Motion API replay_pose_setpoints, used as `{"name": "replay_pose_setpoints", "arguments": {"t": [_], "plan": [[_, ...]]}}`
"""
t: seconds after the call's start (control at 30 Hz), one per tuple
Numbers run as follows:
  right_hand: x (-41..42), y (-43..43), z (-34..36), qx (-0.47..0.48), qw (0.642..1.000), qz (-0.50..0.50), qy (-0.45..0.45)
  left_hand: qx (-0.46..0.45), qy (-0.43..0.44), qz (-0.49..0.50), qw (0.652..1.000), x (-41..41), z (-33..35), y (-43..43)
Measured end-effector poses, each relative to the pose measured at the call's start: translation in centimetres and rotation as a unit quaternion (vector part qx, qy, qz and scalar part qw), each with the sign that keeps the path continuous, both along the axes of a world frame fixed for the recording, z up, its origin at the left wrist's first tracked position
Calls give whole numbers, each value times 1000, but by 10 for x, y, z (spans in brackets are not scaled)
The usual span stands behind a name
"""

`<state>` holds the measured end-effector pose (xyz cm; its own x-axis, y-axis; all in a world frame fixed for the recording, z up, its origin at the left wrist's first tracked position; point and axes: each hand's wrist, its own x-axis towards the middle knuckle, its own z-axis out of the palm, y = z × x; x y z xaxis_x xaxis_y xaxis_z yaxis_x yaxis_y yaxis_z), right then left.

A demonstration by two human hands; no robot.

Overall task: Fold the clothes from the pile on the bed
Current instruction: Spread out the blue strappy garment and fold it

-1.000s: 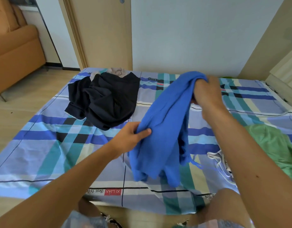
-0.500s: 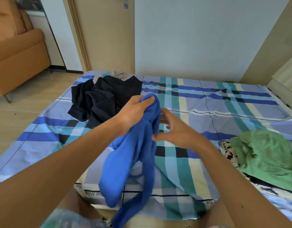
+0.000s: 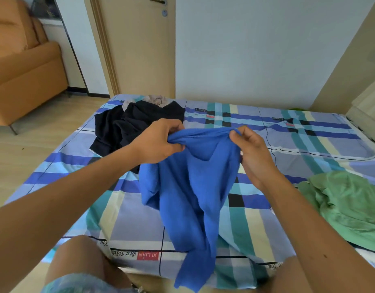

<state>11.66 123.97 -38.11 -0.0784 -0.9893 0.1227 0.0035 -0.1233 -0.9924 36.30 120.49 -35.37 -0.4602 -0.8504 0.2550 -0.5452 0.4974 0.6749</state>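
A blue garment (image 3: 195, 191) hangs in front of me above the bed (image 3: 309, 144), its lower end reaching past the bed's near edge. My left hand (image 3: 159, 142) grips its top edge on the left side. My right hand (image 3: 252, 153) pinches the same edge on the right, so the fabric is stretched between the two hands. A pile of dark clothes (image 3: 131, 125) lies at the far left of the bed, with a pale garment (image 3: 157, 99) behind it. A crumpled green garment (image 3: 349, 204) lies on the right.
The bed has a blue, teal and cream plaid sheet. An orange sofa (image 3: 24, 70) stands on the wooden floor at the left. A closed door (image 3: 140, 45) and a white wall are behind the bed. My knees show at the bottom of the view.
My right hand, open beside the garment half a second ago, now pinches its top edge. The hands have drawn apart and spread the bunched blue fabric between them.
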Motion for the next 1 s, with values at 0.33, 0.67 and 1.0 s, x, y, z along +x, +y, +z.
{"name": "replay_pose_setpoints", "arguments": {"t": [0.33, 0.67, 1.0], "plan": [[-11, -9, 12, -49, 995, -74, 46, -89, -21, 159, 983, 27, -35, -10], [-33, -9, 7, -123, 878, -125, 445, 37, 120, 255, 959, 51, -46, -20], [-67, -22, 27, -77, 938, -135, 309, -82, 130, 126, 980, 47, -17, -19]]}}
